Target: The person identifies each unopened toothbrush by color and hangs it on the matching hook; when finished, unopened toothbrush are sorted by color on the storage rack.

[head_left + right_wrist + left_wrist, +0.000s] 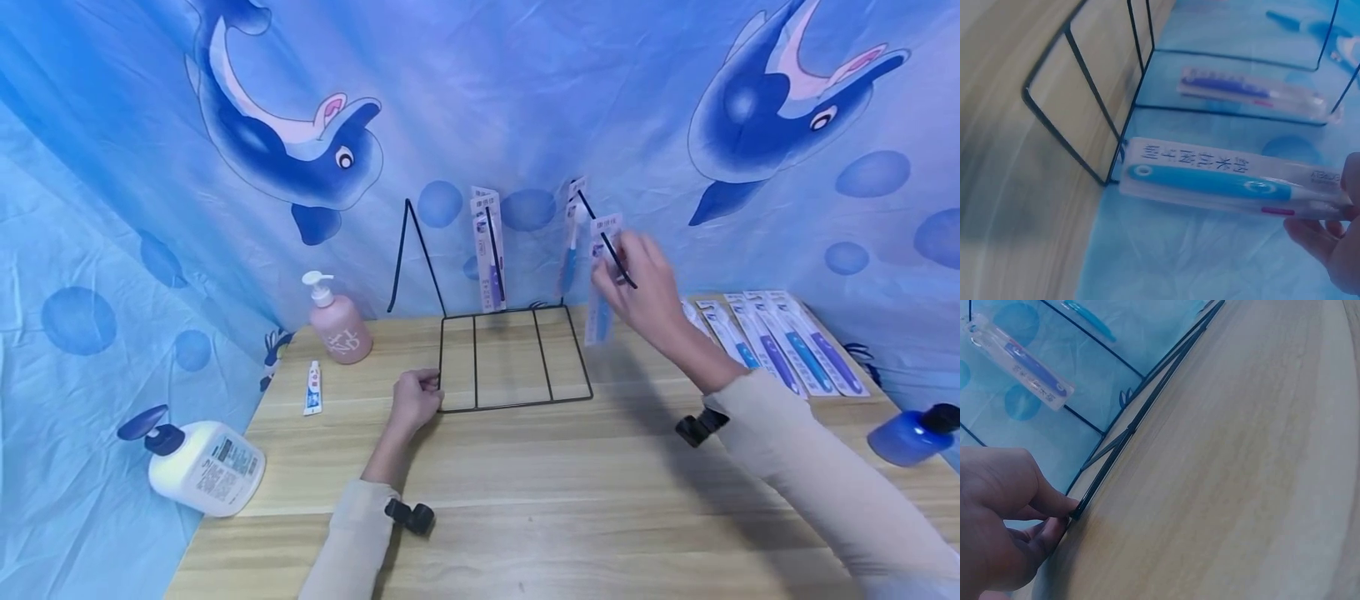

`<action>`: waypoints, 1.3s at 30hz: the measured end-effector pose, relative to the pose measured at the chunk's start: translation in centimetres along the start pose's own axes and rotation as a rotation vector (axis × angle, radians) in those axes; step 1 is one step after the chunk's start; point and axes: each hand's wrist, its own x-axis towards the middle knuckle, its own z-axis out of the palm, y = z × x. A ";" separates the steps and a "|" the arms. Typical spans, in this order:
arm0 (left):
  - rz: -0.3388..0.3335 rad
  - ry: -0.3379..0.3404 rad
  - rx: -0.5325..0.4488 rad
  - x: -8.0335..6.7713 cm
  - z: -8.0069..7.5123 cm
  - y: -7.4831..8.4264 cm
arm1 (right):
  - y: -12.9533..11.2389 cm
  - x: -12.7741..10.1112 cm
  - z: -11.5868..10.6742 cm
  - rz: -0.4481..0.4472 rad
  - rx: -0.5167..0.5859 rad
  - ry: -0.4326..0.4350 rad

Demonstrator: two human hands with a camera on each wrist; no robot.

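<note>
A black wire display rack [517,406] stands on the table, with three prongs slanting from its back. My left hand [415,400] pinches the rack's front left corner between thumb and fingers, as the left wrist view shows. At the right prong, my right hand [641,279] holds a packaged toothbrush [1210,181] with a light-blue handle by the top of its pack. The prong's tip reaches past that pack in the head view. Farther back on the same prong hangs another toothbrush pack [570,250]. Several packs with a purple-handled toothbrush [487,275] in front hang from the middle prong.
Several packaged toothbrushes [813,342] lie side by side at the right. Left of the rack are a pink pump bottle [341,329], a small toothpaste tube [312,390] and a white pump bottle [217,468]. A blue bottle [903,439] is by the right edge. A dolphin-print curtain [525,100] hangs behind.
</note>
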 end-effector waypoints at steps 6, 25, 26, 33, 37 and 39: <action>0.014 -0.002 -0.004 0.0 0.1 0.2 | 1.5 2.0 2.2 0.023 0.060 -0.006; 0.015 0.007 0.008 -0.1 0.2 0.0 | 3.4 4.7 4.4 0.012 0.022 -0.040; 0.016 0.007 0.007 -0.1 0.2 0.1 | 3.4 4.7 4.3 0.012 0.027 -0.041; 0.024 0.005 0.002 -0.2 0.1 0.2 | 3.5 4.7 4.2 0.097 0.024 -0.092; 0.023 0.004 0.004 -0.1 0.0 0.2 | 3.8 4.5 3.8 0.178 0.032 -0.148; 0.020 0.004 0.004 -0.1 0.0 0.1 | 4.1 4.3 3.2 0.229 0.030 -0.189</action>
